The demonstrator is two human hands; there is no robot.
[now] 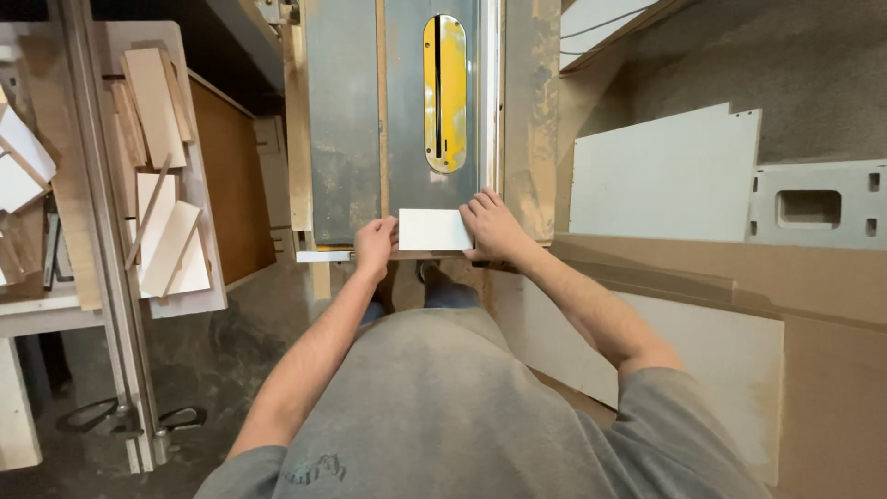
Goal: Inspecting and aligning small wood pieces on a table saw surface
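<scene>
Looking straight down on a saw table [346, 120], its grey metal top running up the middle of the frame. At the near edge of it, just below centre, lies a small white rectangular panel [434, 229], flat on the surface. Both hands are on it. The left hand [375, 245] is curled around the panel's left end, thumb on the white face, fingers wrapped at the edge. The right hand [492, 226] presses on the right end, fingers spread and laid flat, tips reaching past the panel's far corner onto the table. So the panel sits pinched between the two hands, one at each short side.

Directly above the panel, upper centre of the frame, is the yellow throat plate [444, 92] with its dark slot, well apart from the panel's far edge. A pale fence rail [490, 102] runs up just right of that plate, in line with the right hand.

Over on the left of the frame, a white shelf [185, 300] carries wood offcuts [157, 106] stacked loosely, some angled across one another. On the right, a large white board [661, 176] leans by the dusty floor, and a white cut-out piece [818, 203] lies at the far right edge. Bottom left on the floor, a dark cable [111, 416] loops around.
</scene>
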